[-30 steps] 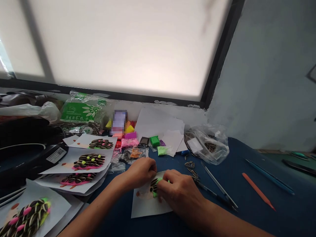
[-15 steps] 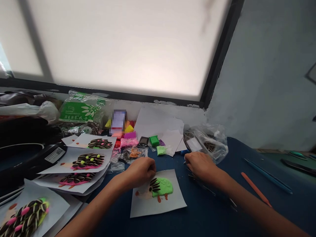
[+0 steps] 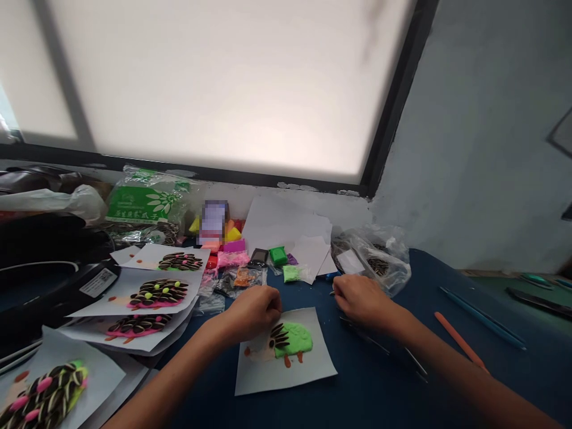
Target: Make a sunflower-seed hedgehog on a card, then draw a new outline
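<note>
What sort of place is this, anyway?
Probably a small craft corner: bright packets of what looks like modelling clay, a clear bag of seeds, and a paper sheet with seeds on a green shape lie on a blue tabletop. Whether home or workshop, I can't tell.

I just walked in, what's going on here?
A person's left hand is at the upper edge of a paper sheet bearing a green patch, with dark seeds on its left end. Their right hand is right of the sheet, its grip hidden. More fully seeded sheets lie at left.
</note>
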The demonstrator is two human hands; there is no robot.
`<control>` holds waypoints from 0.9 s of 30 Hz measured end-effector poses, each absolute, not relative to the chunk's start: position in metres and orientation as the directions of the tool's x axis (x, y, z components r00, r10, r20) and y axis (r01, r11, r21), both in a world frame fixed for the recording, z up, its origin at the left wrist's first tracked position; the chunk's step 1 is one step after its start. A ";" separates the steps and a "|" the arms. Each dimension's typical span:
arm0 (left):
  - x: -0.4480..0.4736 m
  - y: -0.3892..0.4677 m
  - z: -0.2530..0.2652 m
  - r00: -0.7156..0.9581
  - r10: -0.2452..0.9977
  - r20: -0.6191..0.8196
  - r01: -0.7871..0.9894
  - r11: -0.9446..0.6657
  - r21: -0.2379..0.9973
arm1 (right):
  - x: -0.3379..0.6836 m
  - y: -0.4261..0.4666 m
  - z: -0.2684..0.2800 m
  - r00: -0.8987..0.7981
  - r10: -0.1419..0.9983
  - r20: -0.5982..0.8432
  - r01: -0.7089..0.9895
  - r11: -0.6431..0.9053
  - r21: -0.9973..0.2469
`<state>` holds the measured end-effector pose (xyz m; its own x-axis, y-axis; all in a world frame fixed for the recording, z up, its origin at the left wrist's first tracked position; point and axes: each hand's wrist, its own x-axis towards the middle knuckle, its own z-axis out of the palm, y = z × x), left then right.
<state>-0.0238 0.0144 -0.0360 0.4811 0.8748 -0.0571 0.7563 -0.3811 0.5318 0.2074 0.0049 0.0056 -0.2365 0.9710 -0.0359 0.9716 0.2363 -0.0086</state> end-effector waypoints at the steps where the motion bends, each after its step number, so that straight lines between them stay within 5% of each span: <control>1: -0.024 0.015 -0.036 0.481 0.875 -0.056 0.756 -0.381 0.531 | 0.207 0.005 0.006 -0.250 0.968 -0.011 0.967 0.249 -0.057; 9: -0.024 0.015 -0.037 0.484 0.874 -0.047 0.755 -0.389 0.528 | 0.202 0.011 -0.012 -0.302 0.950 0.085 0.887 0.312 -0.339; 23: -0.024 0.013 -0.035 0.477 0.878 -0.052 0.758 -0.381 0.529 | 0.200 0.006 -0.015 -0.325 0.936 0.139 0.871 0.353 -0.342; 27: -0.023 0.013 -0.034 0.475 0.878 -0.054 0.760 -0.379 0.528 | 0.190 -0.008 -0.003 -0.402 0.895 0.193 0.705 0.437 -0.558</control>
<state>-0.0230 0.0130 -0.0341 0.4753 0.8782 -0.0536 0.7598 -0.3790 0.5283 0.1898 -0.0079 -0.0034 -0.4021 0.8949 0.1934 0.7050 0.4374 -0.5582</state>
